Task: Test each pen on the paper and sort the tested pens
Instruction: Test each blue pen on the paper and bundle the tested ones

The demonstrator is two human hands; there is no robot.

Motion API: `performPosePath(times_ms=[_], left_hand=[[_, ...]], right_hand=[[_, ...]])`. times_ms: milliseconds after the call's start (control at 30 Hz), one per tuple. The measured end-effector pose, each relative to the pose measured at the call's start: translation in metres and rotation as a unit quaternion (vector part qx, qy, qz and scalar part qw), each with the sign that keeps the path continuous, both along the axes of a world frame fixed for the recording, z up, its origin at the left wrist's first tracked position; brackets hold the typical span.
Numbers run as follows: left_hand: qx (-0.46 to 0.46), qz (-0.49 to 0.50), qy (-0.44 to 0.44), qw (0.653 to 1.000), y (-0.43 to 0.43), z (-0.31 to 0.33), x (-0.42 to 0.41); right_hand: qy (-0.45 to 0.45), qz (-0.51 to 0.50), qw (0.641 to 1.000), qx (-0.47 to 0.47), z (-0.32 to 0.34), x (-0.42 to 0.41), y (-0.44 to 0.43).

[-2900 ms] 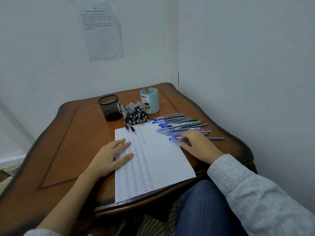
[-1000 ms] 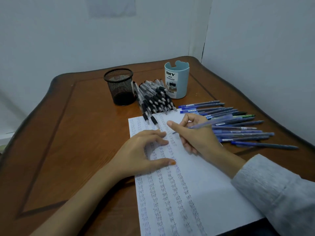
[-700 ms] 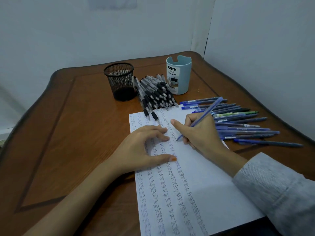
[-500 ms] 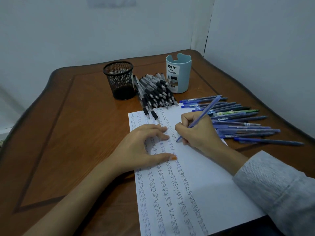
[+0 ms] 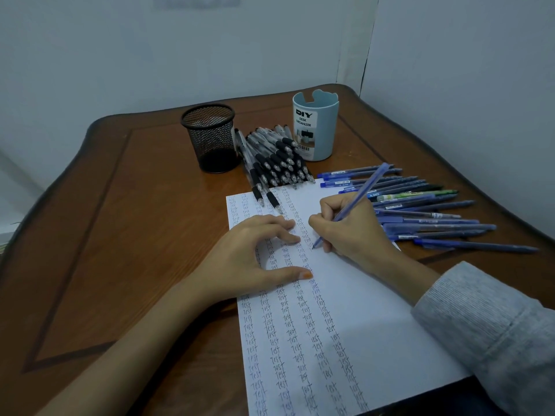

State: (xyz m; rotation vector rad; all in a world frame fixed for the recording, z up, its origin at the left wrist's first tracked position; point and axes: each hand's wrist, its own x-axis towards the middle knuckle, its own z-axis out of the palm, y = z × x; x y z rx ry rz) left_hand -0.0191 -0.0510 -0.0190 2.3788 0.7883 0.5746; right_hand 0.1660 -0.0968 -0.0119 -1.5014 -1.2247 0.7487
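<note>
Pen [image 5: 365, 190] of mine is slim and translucent blue along its whole barrel, narrowing to a darker tip; I hold it in my right hand [image 5: 351, 229], thumb and curled fingers pinching it low on the barrel, the heel of the hand resting on the paper [image 5: 369, 310]; a grey sleeve [image 5: 495, 325] covers that forearm. My left hand [image 5: 255, 259] lies flat on the sheet's left part, fingers close together and slightly bent with their tips pressing down, thumb stretched wide apart from them; its forearm is bare.

The pen's tip meets the paper just right of my left fingertips, at the rightmost column of handwritten "test" words; the sheet bears several such columns. The long axis slants, tip low and to the left, upper end raised and pointing away to the right, above the near end of a row of blue pens [image 5: 426, 211] lying on the wooden table [image 5: 135, 235] beside the paper. A heap of black-grip pens [image 5: 276, 160] lies at the paper's far edge, between a black mesh cup [image 5: 210, 136] and a pale blue organizer cup [image 5: 318, 127].
</note>
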Motion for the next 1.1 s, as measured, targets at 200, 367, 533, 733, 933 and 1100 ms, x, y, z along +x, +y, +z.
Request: performPosePath(times_ms=[200,367,533,733,933,1100], left_hand=[[0.003,-0.003,0.0,1.0,0.0,0.0003,0.0005],[-0.001,-0.002,0.0,1.0,0.0001,-0.0001,0.0003],[0.001,0.0,0.0,1.0,0.0008,-0.0011,0.0002],[0.005,0.001,-0.003,1.0,0.0003,-0.0014,0.0003],[0.013,-0.003,-0.002,1.0,0.0005,-0.0006,0.0001],[0.02,-0.007,-0.008,1.0,0.003,-0.0031,-0.0005]], right_hand=[[-0.004,-0.001,1.0,0.004,-0.0002,-0.0011,0.0003],[0.003,-0.015,1.0,0.021,-0.0001,-0.0004,-0.0015],[0.004,-0.007,1.0,0.003,0.0002,-0.0003,-0.0004],[-0.003,-0.012,1.0,0.012,-0.0005,-0.0004,-0.0004],[-0.011,-0.016,1.0,0.014,-0.0014,-0.0001,-0.0001],[0.02,-0.03,0.999,0.016,0.0008,-0.0012,-0.0011]])
